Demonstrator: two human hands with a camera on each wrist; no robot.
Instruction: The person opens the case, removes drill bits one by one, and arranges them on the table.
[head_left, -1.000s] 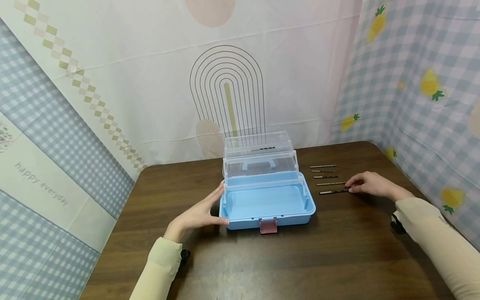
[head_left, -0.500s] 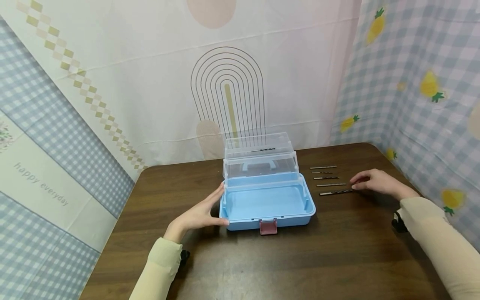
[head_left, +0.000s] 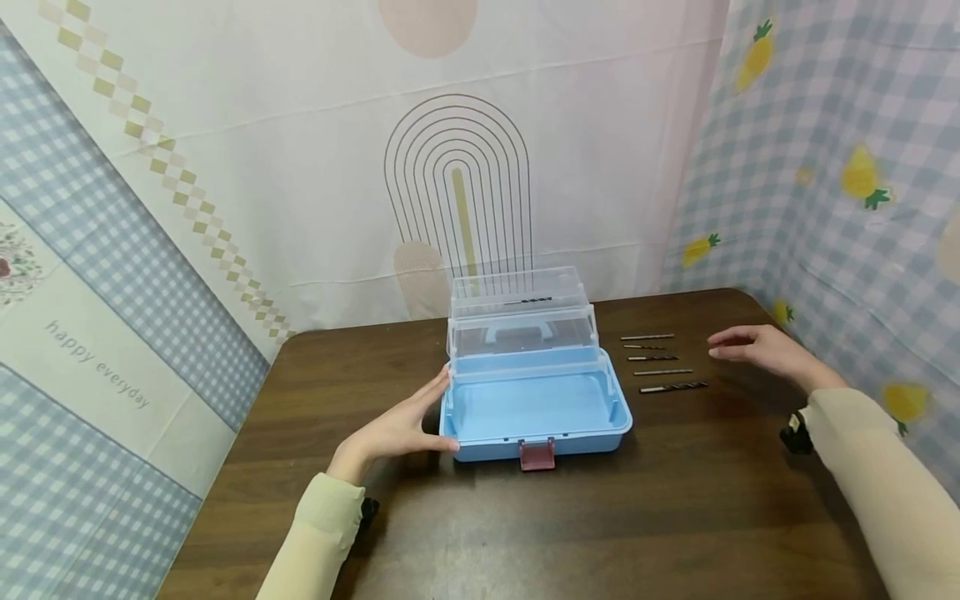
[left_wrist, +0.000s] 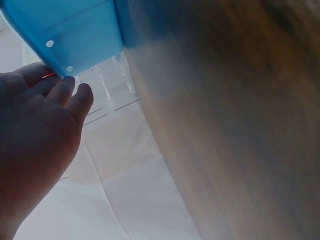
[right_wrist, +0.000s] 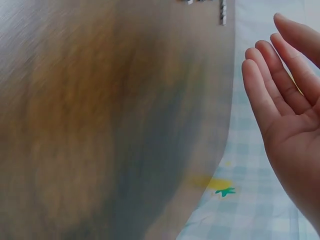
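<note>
A light-blue toolbox (head_left: 536, 404) stands on the table with its lid up and its clear trays raised behind. My left hand (head_left: 397, 425) rests against its left end, thumb at the front corner and fingers along the side wall. In the left wrist view the fingertips touch the blue wall (left_wrist: 85, 35). Several drill bits lie in a row to the right of the box; the thickest drill bit (head_left: 673, 387) is nearest the front. Another drill bit (head_left: 534, 300) lies in the upper clear tray. My right hand (head_left: 765, 352) hovers right of the row, fingers extended, holding nothing.
The dark wooden table (head_left: 570, 533) backs onto a white patterned cloth (head_left: 315, 183). A checked cloth (head_left: 825, 225) hangs close along the right edge. The maroon latch (head_left: 537, 455) hangs at the box front.
My right hand has come off the thickest drill bit and moved back and to the right, off the row. My left hand stays at the toolbox's end.
</note>
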